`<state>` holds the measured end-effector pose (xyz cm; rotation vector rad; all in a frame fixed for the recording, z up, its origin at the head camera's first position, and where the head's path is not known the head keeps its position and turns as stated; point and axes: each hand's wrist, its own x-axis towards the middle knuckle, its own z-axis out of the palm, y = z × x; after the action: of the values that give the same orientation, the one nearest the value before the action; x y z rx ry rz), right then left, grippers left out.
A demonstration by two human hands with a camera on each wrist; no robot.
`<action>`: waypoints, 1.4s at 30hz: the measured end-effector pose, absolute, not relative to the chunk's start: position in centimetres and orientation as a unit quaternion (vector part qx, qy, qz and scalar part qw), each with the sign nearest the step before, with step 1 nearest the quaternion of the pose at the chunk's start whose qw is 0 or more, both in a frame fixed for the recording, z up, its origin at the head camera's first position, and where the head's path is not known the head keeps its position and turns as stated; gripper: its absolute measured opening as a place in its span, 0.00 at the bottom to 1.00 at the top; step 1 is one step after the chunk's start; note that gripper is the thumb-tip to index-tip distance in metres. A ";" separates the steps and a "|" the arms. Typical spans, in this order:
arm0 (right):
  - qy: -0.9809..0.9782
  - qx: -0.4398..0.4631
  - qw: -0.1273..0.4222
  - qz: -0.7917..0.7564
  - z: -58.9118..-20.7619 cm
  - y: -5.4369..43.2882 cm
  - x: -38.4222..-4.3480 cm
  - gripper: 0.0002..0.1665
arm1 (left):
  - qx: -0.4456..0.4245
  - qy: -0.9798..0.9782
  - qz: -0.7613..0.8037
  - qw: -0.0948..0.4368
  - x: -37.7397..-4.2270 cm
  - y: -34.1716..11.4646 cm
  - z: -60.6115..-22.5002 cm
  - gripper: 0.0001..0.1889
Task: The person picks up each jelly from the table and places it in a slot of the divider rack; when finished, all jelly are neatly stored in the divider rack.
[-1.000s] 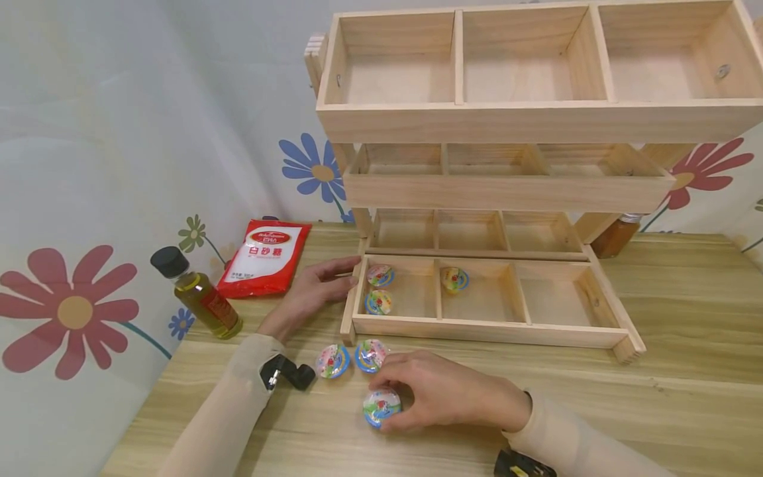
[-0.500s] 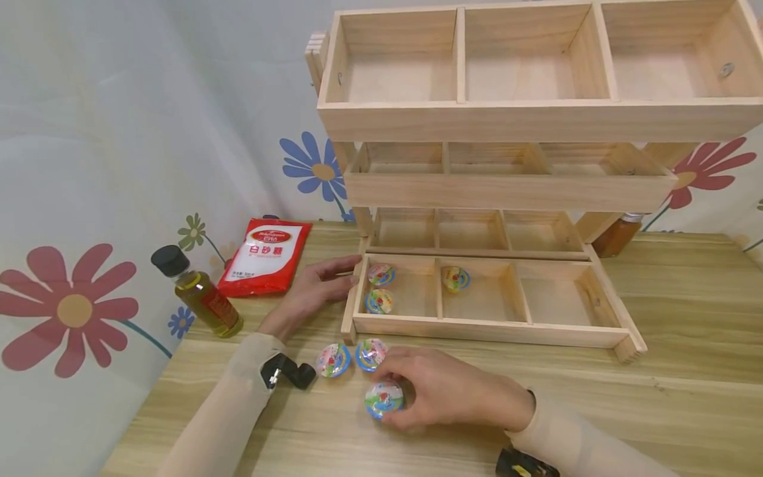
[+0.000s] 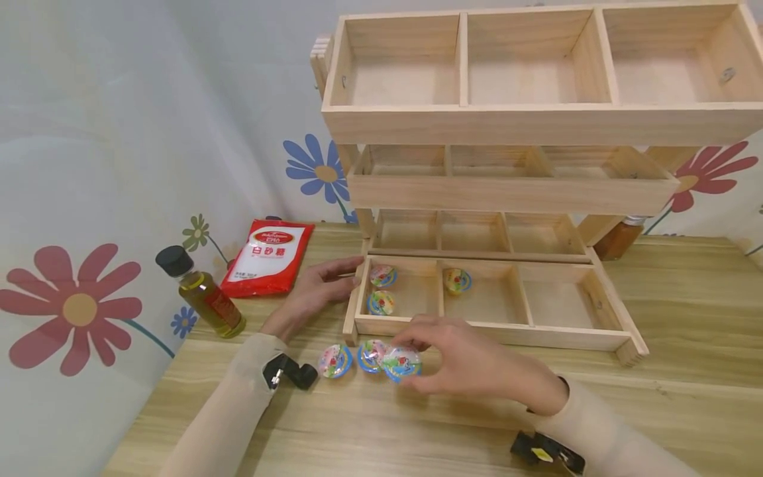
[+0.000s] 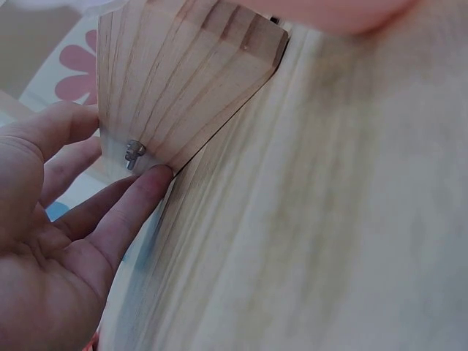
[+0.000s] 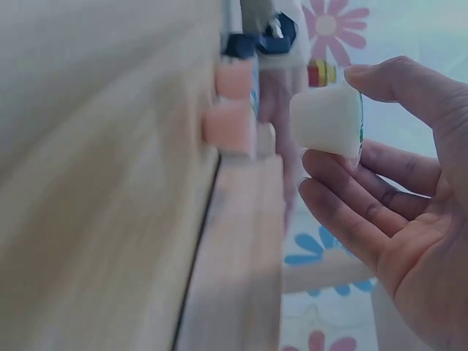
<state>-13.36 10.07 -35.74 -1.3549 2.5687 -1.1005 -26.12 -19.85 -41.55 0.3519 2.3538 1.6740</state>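
My right hand (image 3: 477,361) pinches a white jelly cup (image 3: 402,363) by its edge, raised off the table in front of the rack. In the right wrist view, thumb and fingers hold this cup (image 5: 327,121) with its lid toward the palm. Two pink jelly cups, one left (image 3: 335,361) and one right (image 3: 371,355), stand on the table just left of it. Fairly straight fingers of my left hand (image 3: 312,295) rest against the left side of the wooden rack (image 3: 489,329); the left wrist view shows fingertips touching its side panel (image 4: 183,80). The rack's lowest tier holds two cups in the left compartment and one cup (image 3: 457,281) in the middle.
A red and white sugar bag (image 3: 269,258) lies left of the rack, beside an oil bottle (image 3: 203,295) with a black cap. Behind the rack's right side stands a reddish-brown jar (image 3: 621,240). The rack's upper tiers (image 3: 536,126) overhang the lowest one.
My right hand has lifted the white jelly cup from the table and moved it up and right, toward the rack. My left hand stays at the rack's side.
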 end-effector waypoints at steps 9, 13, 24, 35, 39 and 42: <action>0.837 -0.413 -0.040 -0.356 -34.4 12.6 -14.8 0.23 | 0.121 0.793 0.584 0.120 -26.2 -19.7 -41.6 0.27; 0.845 -0.402 -0.076 -0.345 -34.0 13.5 -15.5 0.24 | 0.117 0.782 0.599 0.124 -26.1 -19.6 -41.6 0.28; 0.867 -0.369 -0.093 -0.321 -33.7 14.8 -16.9 0.25 | 0.115 0.776 0.607 0.125 -26.1 -19.8 -41.6 0.28; 0.883 -0.326 -0.053 -0.333 -33.9 15.9 -17.6 0.27 | 0.117 0.782 0.599 0.125 -26.0 -19.8 -41.4 0.29; 0.882 -0.308 -0.029 -0.355 -34.2 16.5 -18.1 0.27 | 0.114 0.794 0.583 0.127 -26.0 -19.8 -41.5 0.28; 0.885 -0.301 -0.021 -0.354 -34.2 16.7 -18.3 0.27 | 0.109 0.798 0.579 0.124 -25.9 -20.0 -41.6 0.27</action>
<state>-18.33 16.68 -34.24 -0.9588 2.8193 -1.1278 -25.91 -19.95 -41.59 0.3176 2.3281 1.6888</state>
